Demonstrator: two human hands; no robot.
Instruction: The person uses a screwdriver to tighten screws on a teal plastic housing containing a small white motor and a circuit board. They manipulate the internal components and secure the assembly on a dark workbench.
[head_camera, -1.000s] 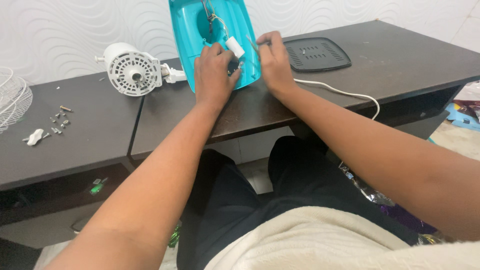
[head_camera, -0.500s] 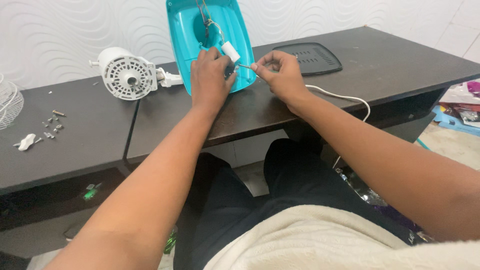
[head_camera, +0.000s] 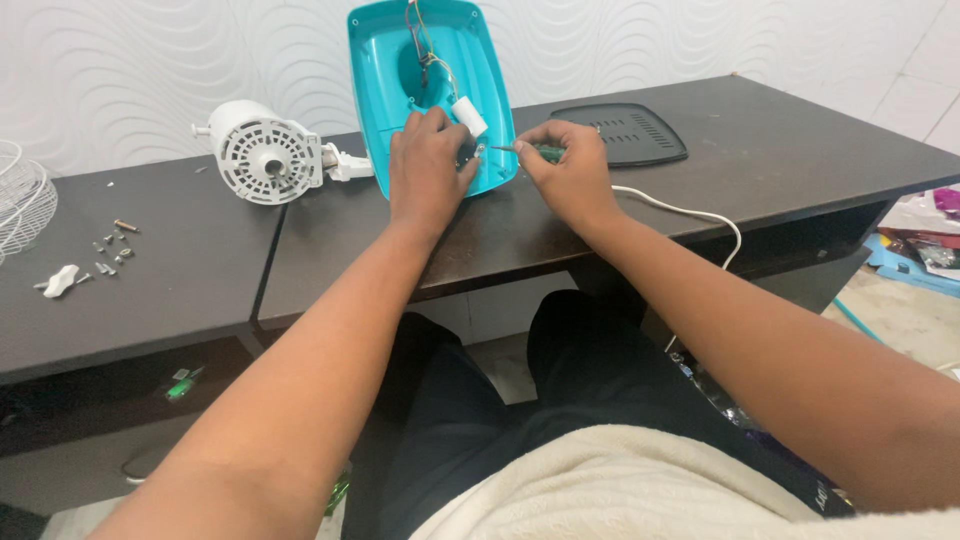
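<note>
the turquoise plastic fan base shell (head_camera: 400, 70) stands open side up against the back edge of the dark wooden desk (head_camera: 800, 150), wires and a small white cylindrical capacitor (head_camera: 470, 115) inside it. the left hand (head_camera: 428, 170) rests on the shell's lower rim, fingers curled loosely against it. the right hand (head_camera: 568, 170) pinches a thin green-handled screwdriver (head_camera: 530, 151), tip at the shell's lower right corner. a white round motor housing (head_camera: 265, 153) lies near the back edge, left of the shell.

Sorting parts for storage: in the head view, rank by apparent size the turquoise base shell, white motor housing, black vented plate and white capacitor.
1. turquoise base shell
2. black vented plate and white motor housing: too close to rank, and foreshortened.
3. white capacitor, clearly smallest.
</note>
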